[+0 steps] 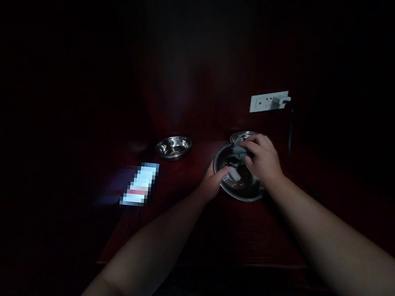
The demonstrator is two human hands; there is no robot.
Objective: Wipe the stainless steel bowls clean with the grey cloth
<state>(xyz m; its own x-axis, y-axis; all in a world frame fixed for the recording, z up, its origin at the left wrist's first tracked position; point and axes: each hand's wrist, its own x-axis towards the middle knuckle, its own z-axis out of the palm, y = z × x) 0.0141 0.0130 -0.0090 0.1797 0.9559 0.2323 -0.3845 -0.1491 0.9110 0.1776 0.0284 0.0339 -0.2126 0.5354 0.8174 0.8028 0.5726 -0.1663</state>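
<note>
My left hand [213, 181] grips the near-left rim of a steel bowl [245, 194], its thumb over the edge and its fingers hidden outside. The bowl is tilted so that its inside faces me. In my right hand [263, 158] is a crumpled grey-green cloth [239, 151], pinched between fingers and thumb against the bowl's upper inside wall. A pale oblong patch shows inside the bowl by my left thumb; I cannot tell whether it is a reflection. Just behind, partly covered by my right hand, stand shiny steel bowls [237, 136] that look stacked.
Another steel bowl [173, 147] sits to the left on the dark red table [237, 245]. A lit, blurred-out phone [140, 184] is nearer me, with a thin cable below it. A white socket panel [269, 102] with a plug and hanging cord [291, 133] is at the back right. Surroundings are very dark.
</note>
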